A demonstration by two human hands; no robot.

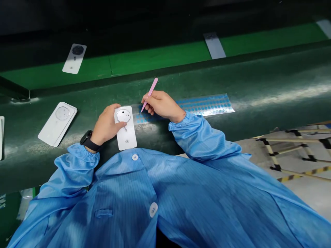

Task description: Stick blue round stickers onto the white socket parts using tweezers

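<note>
My left hand (107, 124), with a black watch on the wrist, holds a white phone-shaped panel (130, 136) by its left side, the thumb lying across its face near the round camera area. In my right hand (161, 104) is a pair of pink tweezers (150, 92), pinched between the fingers, tips pointing down at the left part of a clear sheet with rows of blue dots (214, 105). The sheet lies on the dark green table (248, 89), just right of the panel. Whether anything is between the tweezer tips is too small to tell.
A small stack of white panels (55, 127) lies to the left, with another panel edge (2, 137) at the far left. Beyond the table, a green belt (144, 60) carries panels (74, 62) (216, 48). A pipe rack (292, 141) stands at the lower right.
</note>
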